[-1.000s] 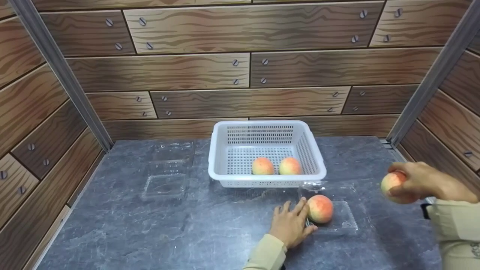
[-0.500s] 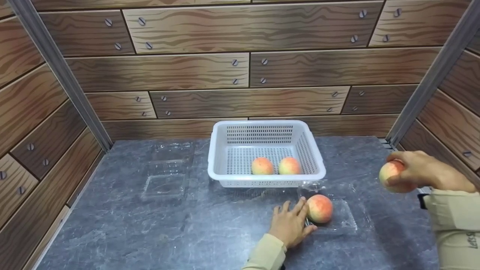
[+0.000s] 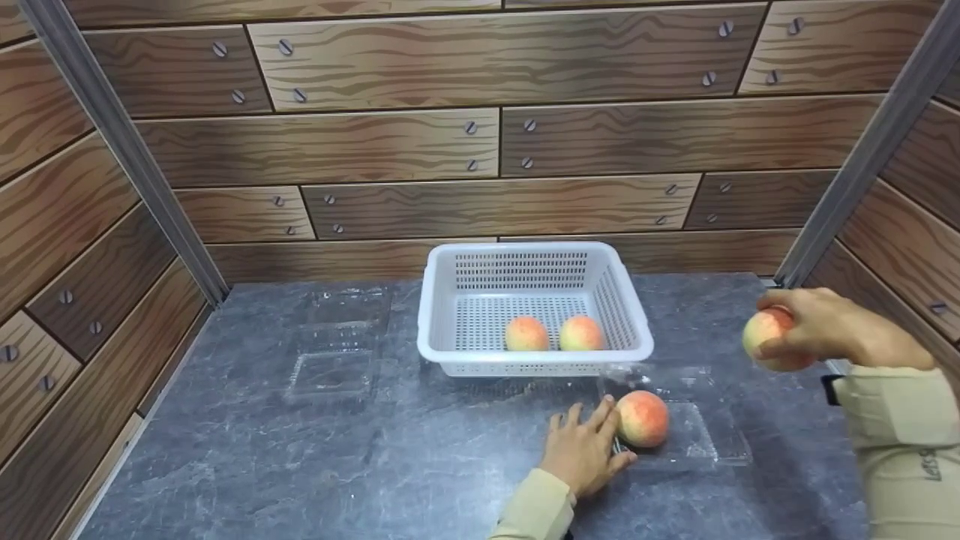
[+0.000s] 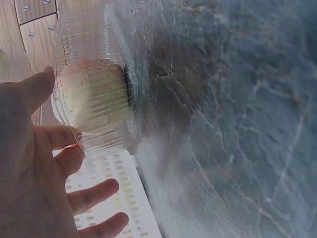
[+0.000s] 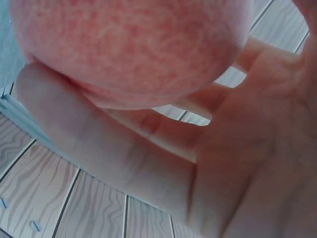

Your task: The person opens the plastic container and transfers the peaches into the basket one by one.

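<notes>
Our right hand (image 3: 836, 328) grips a peach (image 3: 765, 337), likely bruisable, best cupped round its sides; our spread left hand (image 3: 581, 454) touches the tray (image 3: 691, 433).

The right sleeve (image 3: 896, 427) bears dark lettering (image 3: 930, 465), printed along its length. The legible portion reads "Lets"; any further characters cannot be made out.

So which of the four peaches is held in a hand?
The peach in the right hand, rightmost in the head view. Two others sit in the white basket, one in the clear tray.
</notes>
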A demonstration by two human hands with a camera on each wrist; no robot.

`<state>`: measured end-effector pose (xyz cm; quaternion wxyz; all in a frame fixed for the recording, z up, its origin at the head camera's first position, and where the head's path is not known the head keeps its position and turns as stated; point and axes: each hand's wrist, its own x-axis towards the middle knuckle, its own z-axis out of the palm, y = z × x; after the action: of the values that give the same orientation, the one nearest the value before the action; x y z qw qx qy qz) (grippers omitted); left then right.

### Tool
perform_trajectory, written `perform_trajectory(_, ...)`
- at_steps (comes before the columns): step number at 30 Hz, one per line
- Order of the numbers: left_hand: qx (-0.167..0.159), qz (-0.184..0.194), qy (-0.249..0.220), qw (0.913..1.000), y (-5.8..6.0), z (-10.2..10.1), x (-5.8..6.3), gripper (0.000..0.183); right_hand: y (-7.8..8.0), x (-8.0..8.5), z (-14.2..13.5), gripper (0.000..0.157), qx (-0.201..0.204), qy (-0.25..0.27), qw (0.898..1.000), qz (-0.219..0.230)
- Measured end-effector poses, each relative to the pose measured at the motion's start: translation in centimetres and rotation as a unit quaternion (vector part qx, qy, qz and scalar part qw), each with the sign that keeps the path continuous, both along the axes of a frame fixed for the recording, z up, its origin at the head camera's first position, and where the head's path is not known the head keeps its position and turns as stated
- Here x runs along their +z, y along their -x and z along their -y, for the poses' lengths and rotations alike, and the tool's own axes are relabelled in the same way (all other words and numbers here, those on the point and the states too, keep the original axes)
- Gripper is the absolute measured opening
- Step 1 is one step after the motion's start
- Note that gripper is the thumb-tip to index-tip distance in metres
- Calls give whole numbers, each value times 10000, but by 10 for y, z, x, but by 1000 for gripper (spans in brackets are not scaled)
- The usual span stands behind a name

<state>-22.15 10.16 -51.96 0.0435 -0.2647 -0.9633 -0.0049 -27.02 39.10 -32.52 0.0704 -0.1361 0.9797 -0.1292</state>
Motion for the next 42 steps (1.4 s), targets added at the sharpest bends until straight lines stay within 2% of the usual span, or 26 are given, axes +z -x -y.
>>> perform_trajectory(9,-32,26,-51,10000,-1,-1,1,68,12,-1,15,63,22,256,9990,355)
perform_trajectory(16,-45,29,-101,9999,-2,-3,2,68,25,-2,23,57,255,264,9991,236)
perform_trajectory(22,-42,109,-4,9999,-2,-4,0,69,30,-3,29,59,186,518,9969,568)
perform_trajectory(26,-22,164,6,9999,-1,-3,-1,69,35,-4,36,59,223,480,9972,538)
perform_trajectory(34,-52,9,-135,9999,0,-2,-2,68,47,-4,49,57,268,651,9956,624)
perform_trajectory(42,-28,56,3,10000,-1,0,-2,68,59,-7,67,56,400,347,9976,446)
